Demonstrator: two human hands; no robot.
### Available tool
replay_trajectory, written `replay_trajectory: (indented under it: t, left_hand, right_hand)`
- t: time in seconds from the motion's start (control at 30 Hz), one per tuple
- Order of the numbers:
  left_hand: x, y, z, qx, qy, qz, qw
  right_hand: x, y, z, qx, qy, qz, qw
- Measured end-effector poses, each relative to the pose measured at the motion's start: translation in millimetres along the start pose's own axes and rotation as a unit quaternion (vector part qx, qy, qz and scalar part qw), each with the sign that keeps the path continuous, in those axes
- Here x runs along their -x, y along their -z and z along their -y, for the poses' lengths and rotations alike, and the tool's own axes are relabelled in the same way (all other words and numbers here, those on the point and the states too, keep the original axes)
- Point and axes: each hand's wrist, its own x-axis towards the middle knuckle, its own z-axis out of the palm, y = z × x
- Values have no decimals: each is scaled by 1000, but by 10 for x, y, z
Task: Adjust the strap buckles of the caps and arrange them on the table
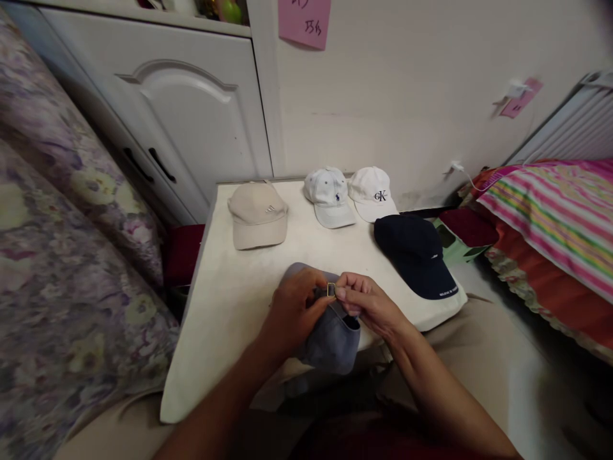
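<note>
A grey-blue baseball cap (332,342) is between my hands at the near edge of the table, its back opening facing up towards me. A small gold-coloured buckle (331,289) shows on its strap. My left hand (299,306) is closed on the strap at the left of the buckle, the thumb pressed near it. From the right, my right hand (366,300) pinches the strap just beside the buckle. Fingers hide most of the strap and part of the cap's crown.
Around it on the cream-covered table (205,345) lie a beige cap (258,214), a pale blue cap (330,198), a white cap (373,193) and a navy cap (414,255). A floral curtain (71,255) hangs at left; a striped bed (565,217) stands at right.
</note>
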Motion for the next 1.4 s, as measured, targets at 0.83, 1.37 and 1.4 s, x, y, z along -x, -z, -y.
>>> replay_trajectory:
  t: [0.83, 1.37, 1.4]
  left_hand:
    - [-108, 268, 135, 164, 139, 217, 952]
    - [-116, 145, 178, 230, 117, 207, 944]
    - [-115, 150, 176, 247, 129, 213, 936]
  right_hand:
    - [-12, 67, -25, 75, -23, -30, 996]
    - [19, 20, 39, 139, 18, -35, 990]
    - [25, 27, 56, 145, 22, -31, 989]
